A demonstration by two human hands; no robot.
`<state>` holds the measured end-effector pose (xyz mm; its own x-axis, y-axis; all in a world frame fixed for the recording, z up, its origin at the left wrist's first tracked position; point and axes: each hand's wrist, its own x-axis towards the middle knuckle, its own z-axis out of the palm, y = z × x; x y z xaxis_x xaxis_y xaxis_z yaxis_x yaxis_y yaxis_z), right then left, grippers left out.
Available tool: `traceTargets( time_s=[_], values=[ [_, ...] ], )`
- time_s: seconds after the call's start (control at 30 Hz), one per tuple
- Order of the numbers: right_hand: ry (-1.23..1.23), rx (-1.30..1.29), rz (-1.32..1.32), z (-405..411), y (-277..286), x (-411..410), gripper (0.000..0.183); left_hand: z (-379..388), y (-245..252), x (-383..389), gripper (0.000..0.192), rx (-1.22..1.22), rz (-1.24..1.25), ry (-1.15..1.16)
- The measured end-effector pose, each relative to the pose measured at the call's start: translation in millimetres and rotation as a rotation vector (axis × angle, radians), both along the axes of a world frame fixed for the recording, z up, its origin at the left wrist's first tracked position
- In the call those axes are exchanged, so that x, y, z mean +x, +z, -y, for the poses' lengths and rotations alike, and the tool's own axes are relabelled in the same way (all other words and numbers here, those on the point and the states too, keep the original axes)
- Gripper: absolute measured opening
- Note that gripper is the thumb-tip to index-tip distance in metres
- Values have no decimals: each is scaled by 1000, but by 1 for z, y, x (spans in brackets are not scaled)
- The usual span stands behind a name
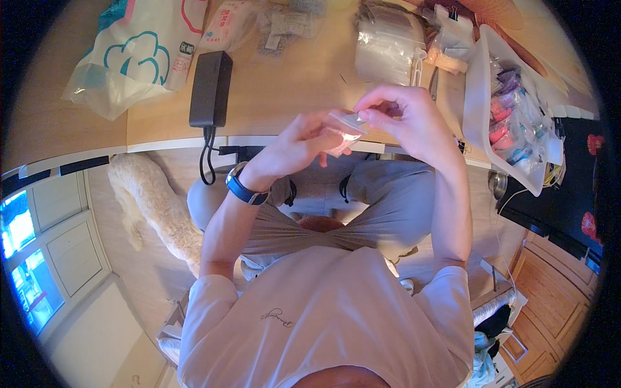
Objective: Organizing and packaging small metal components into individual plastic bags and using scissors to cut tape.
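My left hand (301,145) holds a small clear zip bag (343,136) with pink contents, just above the front edge of the wooden desk (291,97). At the bag's upper right corner, the thumb and fingertips of my right hand (388,111) pinch a small pale piece; whether it is part of the bag or something separate, I cannot tell. Behind my right hand lies a stack of clear plastic bags (388,48). A white paper clip (417,68) is beside that stack.
A black power adapter (210,89) with a cable and a printed plastic bag (140,58) are at left. Small filled bags (286,29) lie at the back. At right stands a white bin (478,97) of colourful packets. A light-furred animal (155,203) is on the floor at left.
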<state>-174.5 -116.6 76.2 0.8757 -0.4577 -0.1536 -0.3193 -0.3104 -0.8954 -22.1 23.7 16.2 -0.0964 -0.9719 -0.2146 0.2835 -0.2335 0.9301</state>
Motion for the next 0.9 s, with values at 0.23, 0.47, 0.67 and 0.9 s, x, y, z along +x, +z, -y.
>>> traceTargets(
  time_s=[0.23,0.47,0.67,0.9],
  values=[
    [103,19,-11,4,-2,2,9,0,-7,1,50,-50,3,-15],
    [101,28,-10,5,-8,-1,9,0,-5,0,44,-93,6,-15],
    [33,47,27,5,-6,-2,12,1,-2,-1,44,-108,-29,77],
    [-150,-84,99,9,-3,-7,10,2,0,1,27,-102,-4,54]
  ],
)
